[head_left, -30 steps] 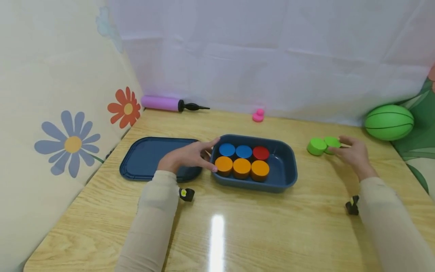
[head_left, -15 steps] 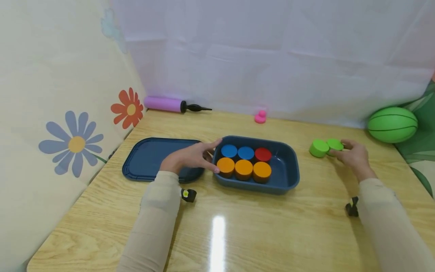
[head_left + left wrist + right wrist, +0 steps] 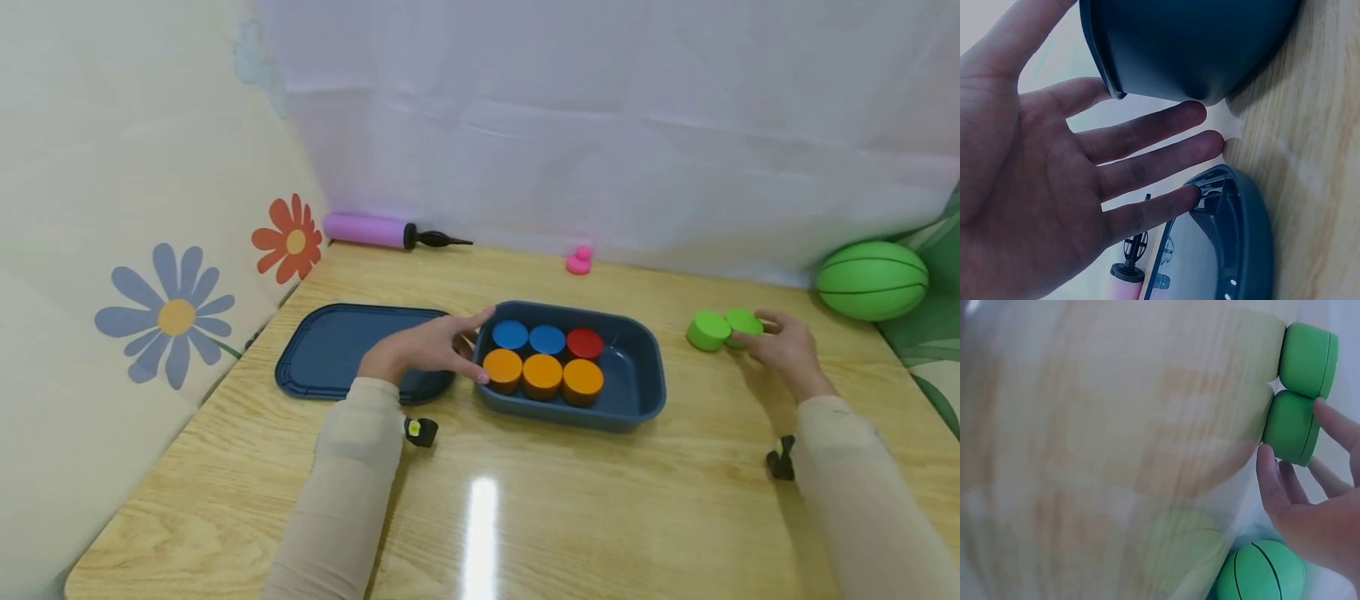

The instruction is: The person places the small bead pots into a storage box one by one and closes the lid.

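Observation:
In the head view, my left hand point(image 3: 425, 346) touches the left end of a dark blue box point(image 3: 648, 400), thumb near the front corner and a finger at the back rim. The left wrist view shows its fingers long and spread beside the box wall point(image 3: 1185, 50). Inside the box sit three orange tubs point(image 3: 542, 372), two blue ones point(image 3: 547, 340) and a red one point(image 3: 585, 342); its right end is bare. To the right, my right hand point(image 3: 787, 350) pinches a small green lidded tub point(image 3: 1291, 425) standing on the table. A second green tub point(image 3: 707, 331) touches it.
A dark blue lid point(image 3: 337, 346) lies left of the box, partly behind my left hand. Along the back are a purple hand pump point(image 3: 367, 231), a small pink object point(image 3: 579, 261) and a green ball point(image 3: 872, 282). Fabric walls border the wooden table point(image 3: 585, 517).
The whole head view has shifted slightly, so everything appears a little further right. Both hands keep their places at the box and the green tub.

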A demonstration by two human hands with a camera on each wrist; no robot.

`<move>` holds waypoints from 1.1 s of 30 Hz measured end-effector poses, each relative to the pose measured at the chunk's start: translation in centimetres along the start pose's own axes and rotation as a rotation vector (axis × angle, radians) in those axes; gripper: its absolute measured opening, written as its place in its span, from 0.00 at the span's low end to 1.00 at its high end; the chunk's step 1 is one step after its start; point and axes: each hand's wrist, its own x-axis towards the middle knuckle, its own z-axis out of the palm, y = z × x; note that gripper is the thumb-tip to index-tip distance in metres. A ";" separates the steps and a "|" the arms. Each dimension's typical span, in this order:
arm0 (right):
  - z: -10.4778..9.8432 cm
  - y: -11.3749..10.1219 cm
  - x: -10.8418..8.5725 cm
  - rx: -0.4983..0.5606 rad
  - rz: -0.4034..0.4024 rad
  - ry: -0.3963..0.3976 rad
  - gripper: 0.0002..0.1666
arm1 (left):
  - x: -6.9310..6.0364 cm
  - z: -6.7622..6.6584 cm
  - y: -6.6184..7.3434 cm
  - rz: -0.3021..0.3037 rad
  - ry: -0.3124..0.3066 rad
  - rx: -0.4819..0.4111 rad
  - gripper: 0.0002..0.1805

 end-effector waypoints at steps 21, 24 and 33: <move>-0.6 0.2 -1.0 0.016 0.033 0.013 0.48 | 0.0 0.0 0.4 -0.018 0.002 0.022 0.60; -0.6 0.2 -1.2 0.021 0.038 0.020 0.49 | 0.0 0.1 0.2 -0.017 0.002 0.020 0.59; -1.2 -0.5 -2.4 0.049 0.020 0.115 0.49 | 0.0 0.1 0.0 -0.023 0.005 0.013 0.60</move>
